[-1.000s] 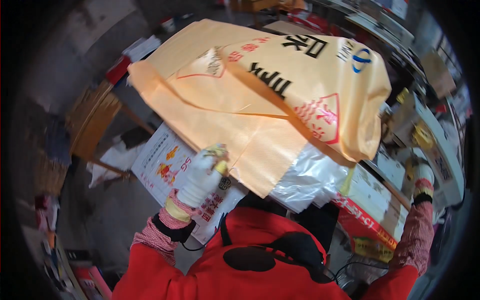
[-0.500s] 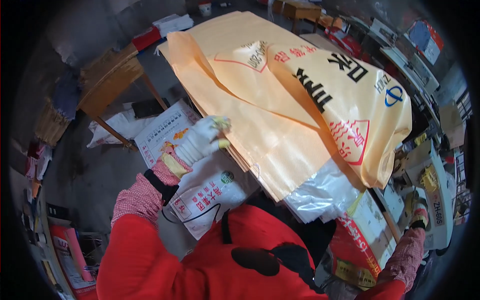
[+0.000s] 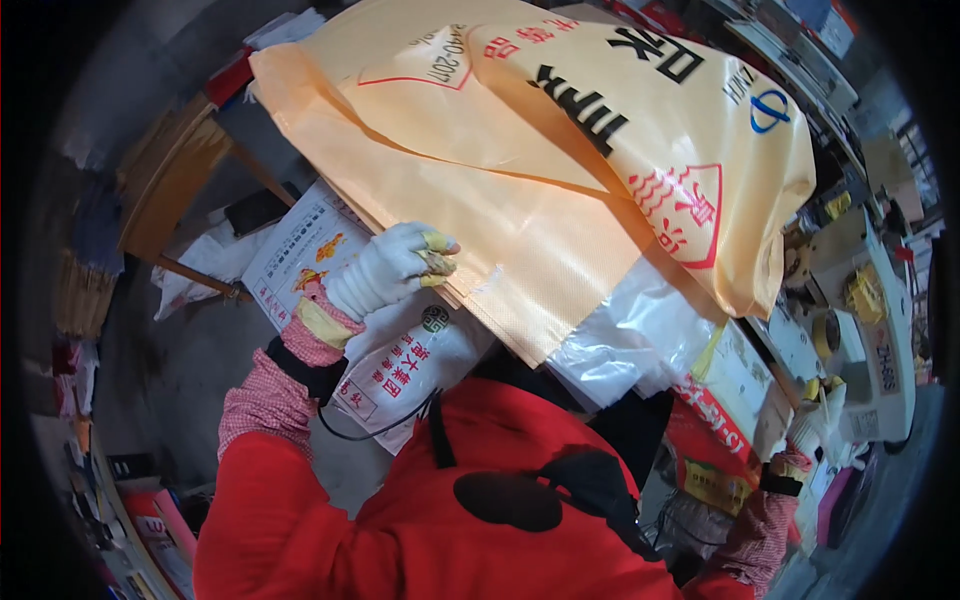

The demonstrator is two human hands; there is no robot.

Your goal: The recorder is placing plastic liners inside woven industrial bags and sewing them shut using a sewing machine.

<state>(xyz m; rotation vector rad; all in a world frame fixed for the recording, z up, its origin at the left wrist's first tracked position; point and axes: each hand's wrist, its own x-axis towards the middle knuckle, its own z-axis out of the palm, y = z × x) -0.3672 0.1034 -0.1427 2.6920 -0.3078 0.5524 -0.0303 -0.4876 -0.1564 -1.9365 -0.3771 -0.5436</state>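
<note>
My left hand, in a white glove with yellow fingertips, is closed at the left edge of a stack of peach woven sacks. Its fingers curl at the layered edge. Clear plastic liner sticks out of the sacks' near end. The right part of the top sack bulges up in a fold. At the lower right, my right hand, gloved too, is beside a white sewing machine. That hand's fingers are small and partly hidden, so their grip is unclear.
Printed white sacks lie below my left forearm. A wooden table stands at the left. Under the liner's right side is a red and white printed box or sack. A tape roll sits at the machine.
My right hand has moved down and slightly left along the sewing machine. My left hand has curled tighter at the sack edge. The whole view has shifted, putting the sacks farther up and left.
</note>
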